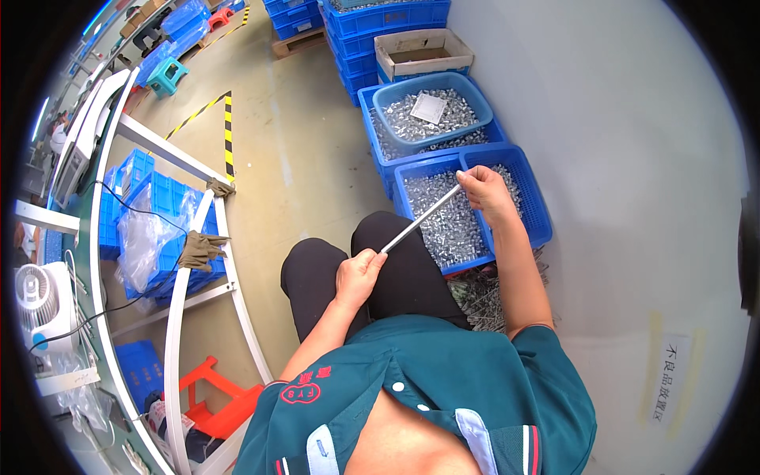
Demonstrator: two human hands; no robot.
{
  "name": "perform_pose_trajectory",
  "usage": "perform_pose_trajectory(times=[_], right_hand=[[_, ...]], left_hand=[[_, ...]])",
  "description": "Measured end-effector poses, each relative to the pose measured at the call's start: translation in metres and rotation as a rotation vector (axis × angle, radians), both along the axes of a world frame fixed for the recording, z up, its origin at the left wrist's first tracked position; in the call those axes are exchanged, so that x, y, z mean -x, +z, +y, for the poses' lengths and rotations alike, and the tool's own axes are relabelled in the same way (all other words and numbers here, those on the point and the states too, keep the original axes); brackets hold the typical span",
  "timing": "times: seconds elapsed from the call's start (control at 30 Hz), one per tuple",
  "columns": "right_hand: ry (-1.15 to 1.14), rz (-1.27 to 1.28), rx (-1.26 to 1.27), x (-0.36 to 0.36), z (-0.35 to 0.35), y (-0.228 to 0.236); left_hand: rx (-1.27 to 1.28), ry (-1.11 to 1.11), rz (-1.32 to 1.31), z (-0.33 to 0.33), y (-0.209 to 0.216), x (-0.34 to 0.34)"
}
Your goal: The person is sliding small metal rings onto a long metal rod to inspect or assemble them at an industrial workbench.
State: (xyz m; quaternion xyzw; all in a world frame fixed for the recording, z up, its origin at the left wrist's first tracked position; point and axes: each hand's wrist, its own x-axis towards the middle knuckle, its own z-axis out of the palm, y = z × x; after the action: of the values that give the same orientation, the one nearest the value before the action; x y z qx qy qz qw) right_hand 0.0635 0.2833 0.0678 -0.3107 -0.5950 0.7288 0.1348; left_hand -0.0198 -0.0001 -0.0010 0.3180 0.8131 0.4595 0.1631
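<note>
A thin silvery metal rod (419,220) slants up to the right across my lap. Its lower end is in my left hand (360,275), whose fingers are closed round it above my thighs. At the upper end my right hand (488,193) pinches the rod between thumb and fingertips, over a blue divided basket (541,226). Small shiny metal parts (446,214) fill the basket's compartments; their exact kind is too small to tell. Beneath the basket, beside my right arm, lies a heap of thin metal rods (484,305).
Behind the basket, a light-blue tub (385,93) of small metal parts sits in a larger blue crate (372,131). A white wall (633,198) runs along my right. On the left stand a white-framed workbench (176,348) with gloves (202,250), a fan (39,297) and a red stool (214,416).
</note>
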Motion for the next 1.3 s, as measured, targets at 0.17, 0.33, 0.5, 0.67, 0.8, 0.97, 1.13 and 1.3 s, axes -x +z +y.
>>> perform_pose_trajectory(times=[0.17, 0.33, 0.5, 0.67, 0.8, 0.97, 1.13, 1.3], right_hand=[[-0.021, 0.018, -0.044, 0.000, -0.017, 0.001], [-0.017, 0.189, 0.217, -0.015, -0.020, -0.013], [0.095, 0.124, 0.388, -0.040, -0.041, -0.037], [0.252, -0.052, 0.457, -0.042, -0.090, -0.040], [0.019, -0.068, 0.444, -0.034, -0.093, -0.053], [-0.161, -0.016, 0.666, -0.043, -0.028, -0.074], [-0.422, -0.008, 0.735, -0.053, 0.057, -0.113], [-0.199, -0.088, 0.293, -0.030, 0.043, -0.118]], left_hand=[[0.009, -0.007, 0.001, -0.001, 0.000, 0.001], [0.074, -0.056, -0.202, 0.000, 0.007, 0.007], [0.061, -0.115, -0.366, 0.022, 0.013, 0.017], [0.106, -0.224, -0.575, 0.076, 0.037, 0.005], [0.159, -0.279, -0.484, 0.101, 0.039, -0.010], [0.300, -0.333, -0.483, 0.072, 0.036, -0.012], [0.258, -0.222, -0.744, 0.005, 0.046, -0.009], [0.033, -0.044, -0.685, -0.019, 0.046, -0.003]])
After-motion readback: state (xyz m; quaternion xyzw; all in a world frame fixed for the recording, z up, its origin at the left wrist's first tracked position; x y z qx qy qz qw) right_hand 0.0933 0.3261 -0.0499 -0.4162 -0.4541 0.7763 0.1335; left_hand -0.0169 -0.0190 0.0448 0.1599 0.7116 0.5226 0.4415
